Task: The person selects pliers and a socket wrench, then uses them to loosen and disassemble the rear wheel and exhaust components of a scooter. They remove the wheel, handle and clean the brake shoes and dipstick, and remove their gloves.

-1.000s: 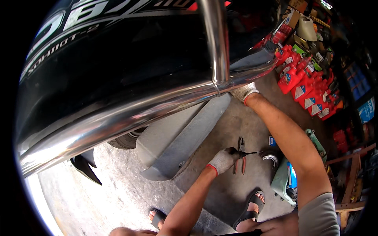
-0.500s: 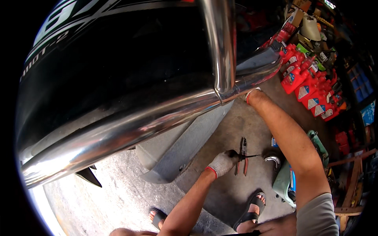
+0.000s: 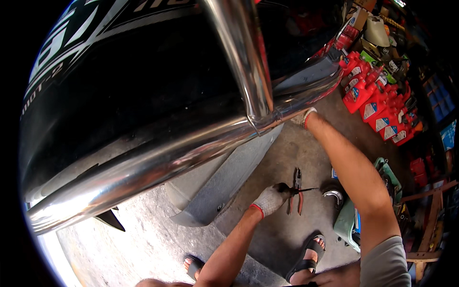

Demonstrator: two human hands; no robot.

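Observation:
My left hand (image 3: 271, 200), in a white glove with a red cuff, is closed around the dark handle of a screwdriver (image 3: 310, 189). Pliers with red handles (image 3: 299, 203) lie on the floor beneath it. My right hand (image 3: 303, 117), also gloved, reaches under a polished metal tube (image 3: 143, 172), beside the joint with an upright tube (image 3: 239, 57); its fingers are hidden. The tubes run along a glossy black body (image 3: 143, 67) with white lettering. Below the tube is a grey textured plate (image 3: 215, 186).
Several red jugs (image 3: 363, 95) stand in rows at the right, below piled boxes and parts. A green open case (image 3: 346, 225) and a curved metal part (image 3: 332, 197) lie beside my right forearm. A wooden frame (image 3: 428, 229) stands at the right edge. My sandalled feet are on the concrete floor.
The tubes sit lower in view than a second ago, and less of my right glove shows beneath them. My left hand still holds the screwdriver, slightly further right.

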